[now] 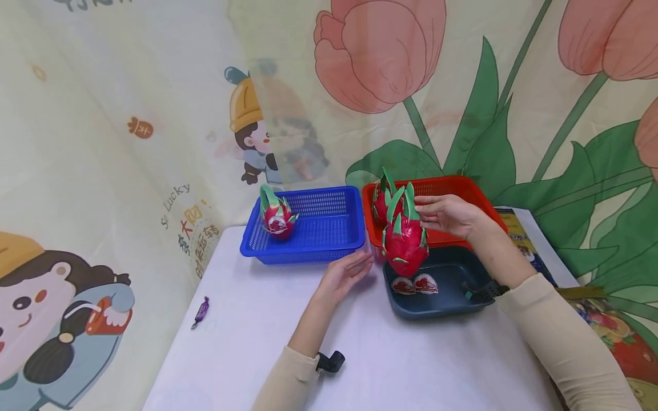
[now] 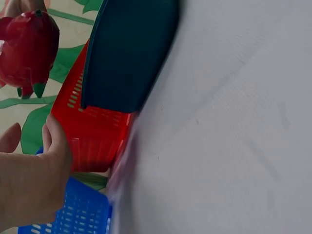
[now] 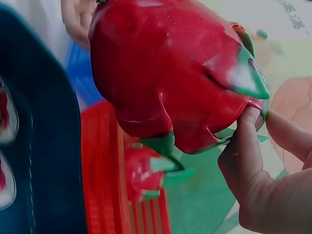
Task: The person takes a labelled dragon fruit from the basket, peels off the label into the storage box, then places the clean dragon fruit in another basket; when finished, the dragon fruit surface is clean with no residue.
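Note:
My right hand [image 1: 449, 214] pinches a red dragon fruit [image 1: 405, 246] by its green leafy end and holds it up over the dark blue tray [image 1: 437, 313]. In the right wrist view, the fingers [image 3: 251, 141] press against the leaf bases of this fruit [image 3: 161, 68]. Two round dragon-fruit stickers [image 1: 425, 283] lie in the tray. My left hand [image 1: 343, 277] holds nothing, its fingers extended beside the front right corner of the blue basket [image 1: 303, 254]. A second dragon fruit [image 1: 379, 206] sits in the red basket [image 1: 460, 184], partly hidden behind the held one.
A dragon fruit with a sticker [image 1: 278, 225] stands in the blue basket's left part. A purple wrapped candy [image 1: 201, 312] lies on the white table [image 1: 247, 354] at left. Printed packages [image 1: 529, 245] lie beyond the red basket's right side. Patterned cloth hangs behind.

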A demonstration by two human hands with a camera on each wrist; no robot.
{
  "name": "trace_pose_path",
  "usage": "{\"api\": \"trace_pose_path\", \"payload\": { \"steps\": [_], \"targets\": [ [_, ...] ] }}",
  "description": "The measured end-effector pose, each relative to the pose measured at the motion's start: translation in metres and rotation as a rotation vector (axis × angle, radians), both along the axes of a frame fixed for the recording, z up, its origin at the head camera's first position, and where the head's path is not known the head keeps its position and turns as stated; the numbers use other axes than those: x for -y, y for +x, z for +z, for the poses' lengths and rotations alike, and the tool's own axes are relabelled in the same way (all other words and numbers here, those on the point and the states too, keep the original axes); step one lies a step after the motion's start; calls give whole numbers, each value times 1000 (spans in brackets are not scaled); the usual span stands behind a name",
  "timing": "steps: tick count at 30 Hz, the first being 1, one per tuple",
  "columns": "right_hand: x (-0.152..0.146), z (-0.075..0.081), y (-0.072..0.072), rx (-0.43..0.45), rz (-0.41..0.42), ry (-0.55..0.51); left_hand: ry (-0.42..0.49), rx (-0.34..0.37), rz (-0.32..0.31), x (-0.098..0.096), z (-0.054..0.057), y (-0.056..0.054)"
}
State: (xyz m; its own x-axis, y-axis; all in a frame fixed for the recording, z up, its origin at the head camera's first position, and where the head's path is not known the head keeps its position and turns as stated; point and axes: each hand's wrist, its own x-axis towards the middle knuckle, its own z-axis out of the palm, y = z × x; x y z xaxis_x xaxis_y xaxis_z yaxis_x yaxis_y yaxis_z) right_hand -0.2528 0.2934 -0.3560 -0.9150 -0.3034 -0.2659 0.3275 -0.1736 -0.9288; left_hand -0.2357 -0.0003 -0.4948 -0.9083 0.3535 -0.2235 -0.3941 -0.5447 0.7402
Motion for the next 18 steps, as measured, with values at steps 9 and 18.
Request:
{"api": "trace_pose_path", "payload": {
  "steps": [9, 18],
  "targets": [
    [-33, 6, -21, -5, 2, -16, 71, 40, 12, -18, 4, -5],
    [-53, 17, -49, 16, -58, 32, 110, 137, 84, -35, 1, -13]
  ]
}}
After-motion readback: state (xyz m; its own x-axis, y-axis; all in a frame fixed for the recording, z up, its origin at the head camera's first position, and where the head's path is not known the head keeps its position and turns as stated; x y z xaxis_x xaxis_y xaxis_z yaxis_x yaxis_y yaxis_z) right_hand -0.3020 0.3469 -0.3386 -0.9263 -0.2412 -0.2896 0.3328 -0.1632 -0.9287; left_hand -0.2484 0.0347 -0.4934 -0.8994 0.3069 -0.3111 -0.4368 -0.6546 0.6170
